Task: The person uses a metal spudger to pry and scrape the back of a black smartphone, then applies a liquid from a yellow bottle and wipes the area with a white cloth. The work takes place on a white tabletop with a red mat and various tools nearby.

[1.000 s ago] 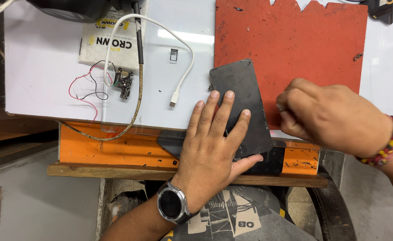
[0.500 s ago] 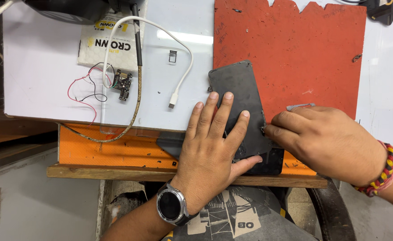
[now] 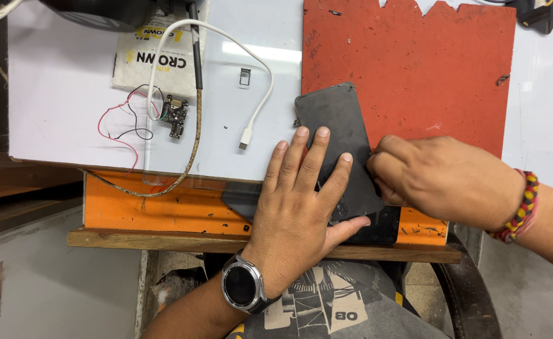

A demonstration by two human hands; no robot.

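Two hands meet on the dark phone back panel (image 3: 339, 135) at the centre of the frame. Your left hand (image 3: 301, 201) lies flat on it, fingers spread, pressing without gripping. Your right hand (image 3: 446, 182) comes in from the right with fingers curled at the panel's right edge; whether they pinch anything, you cannot tell. The panel's long axis runs from upper left to lower right, its top end on the red mat (image 3: 414, 69), its lower end over the orange board (image 3: 163, 207).
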